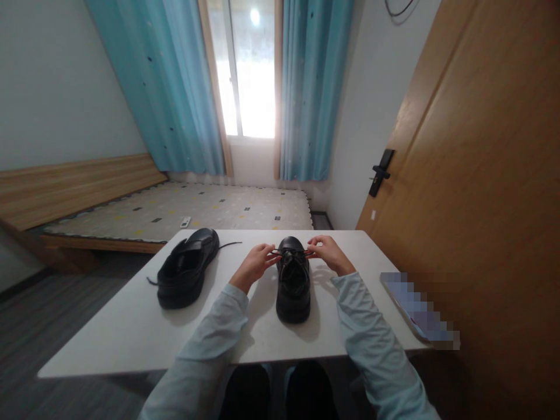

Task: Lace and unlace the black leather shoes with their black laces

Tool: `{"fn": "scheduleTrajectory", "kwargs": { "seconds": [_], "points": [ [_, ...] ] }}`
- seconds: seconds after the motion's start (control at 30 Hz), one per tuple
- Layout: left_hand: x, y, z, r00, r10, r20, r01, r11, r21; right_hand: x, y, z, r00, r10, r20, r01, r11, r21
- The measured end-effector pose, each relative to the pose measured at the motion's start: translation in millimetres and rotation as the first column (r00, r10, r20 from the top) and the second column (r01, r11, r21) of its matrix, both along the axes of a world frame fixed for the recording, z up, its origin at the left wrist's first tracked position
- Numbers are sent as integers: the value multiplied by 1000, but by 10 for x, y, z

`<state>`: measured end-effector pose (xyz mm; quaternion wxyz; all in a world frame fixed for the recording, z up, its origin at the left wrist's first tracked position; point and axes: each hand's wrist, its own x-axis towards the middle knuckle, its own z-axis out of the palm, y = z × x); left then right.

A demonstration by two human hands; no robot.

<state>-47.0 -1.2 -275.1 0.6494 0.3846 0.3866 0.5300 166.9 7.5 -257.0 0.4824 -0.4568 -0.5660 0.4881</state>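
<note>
A black lace-up shoe stands upright on the white table in front of me, its toe pointing away and its heel towards me. On its left side, my left hand pinches one end of the dark shoelace between thumb and fingers. My right hand pinches the lace on the opposite side. Between both hands the lace runs across the front of the shoe at the eyelets. A second black shoe sits further left, with loose lace ends sticking out beside it; neither hand touches it.
The white table has a blurred flat object at its right edge. Behind it is a bed with a small white remote on it. A wooden door stands close on the right. Blue curtains flank the window.
</note>
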Motion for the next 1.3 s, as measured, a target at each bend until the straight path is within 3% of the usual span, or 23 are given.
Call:
{"fn": "scheduleTrajectory", "kwargs": {
  "seconds": [0.23, 0.57, 0.8, 0.9, 1.0, 1.1, 1.2, 1.3],
  "points": [
    [-13, 7, 6, 1000, 4, -1, -4, 998, -61, 20, 4, -8, 998, -41, 47, 42, 999, -25],
    [-7, 0, 17, 1000, 27, -3, -27, 996, -83, 44, 32, -60, 990, -11, 137, 11, 1000, 6],
    [15, -16, -25, 984, 53, -172, -56, 998, -16, 22, 57, -106, 938, 13, 345, -28, 999, 40],
    [31, 2, -60, 911, 128, -392, -95, 990, 102, 16, 58, -106, 881, -40, 471, -3, 996, 90],
    [35, 35, -72, 769, 262, -583, -97, 949, 299, 15, 60, -76, 862, -81, 500, -4, 986, 166],
    [26, 40, -35, 673, 436, -597, -100, 854, 511, -3, 46, -15, 872, -80, 484, -50, 967, 250],
    [22, -12, 45, 616, 536, -578, -36, 752, 659, -40, 6, 60, 876, -94, 473, -67, 947, 313],
    [35, -92, 119, 593, 536, -601, 80, 703, 706, -75, -44, 114, 878, -85, 472, -95, 934, 345]
  ]
}}
